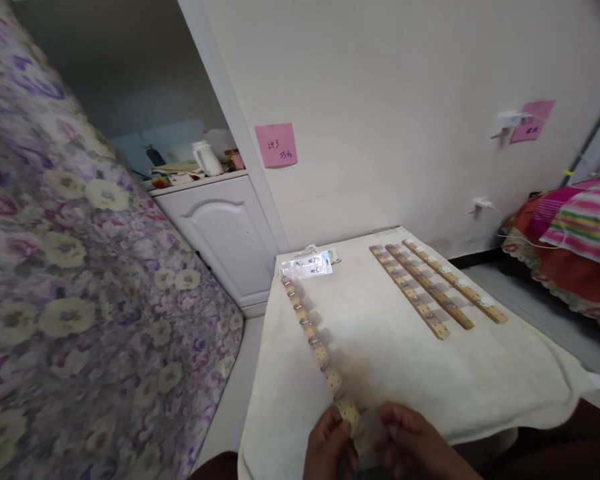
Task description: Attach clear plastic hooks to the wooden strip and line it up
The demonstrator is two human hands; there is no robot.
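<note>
Near the table's front edge, my left hand is closed on the near end of a long wooden strip, which runs away toward the back left corner. Metal clips and small clear tags sit along this strip. Just right of it, my right hand has its fingers pinched on a clear plastic piece beside the strip's end. Clear packaging with small metal parts lies at the strip's far end.
Three more wooden strips lie side by side on the right of the cloth-covered table. A floral curtain hangs at the left. Behind are a white cabinet and a wall; a bed with striped cloth is far right.
</note>
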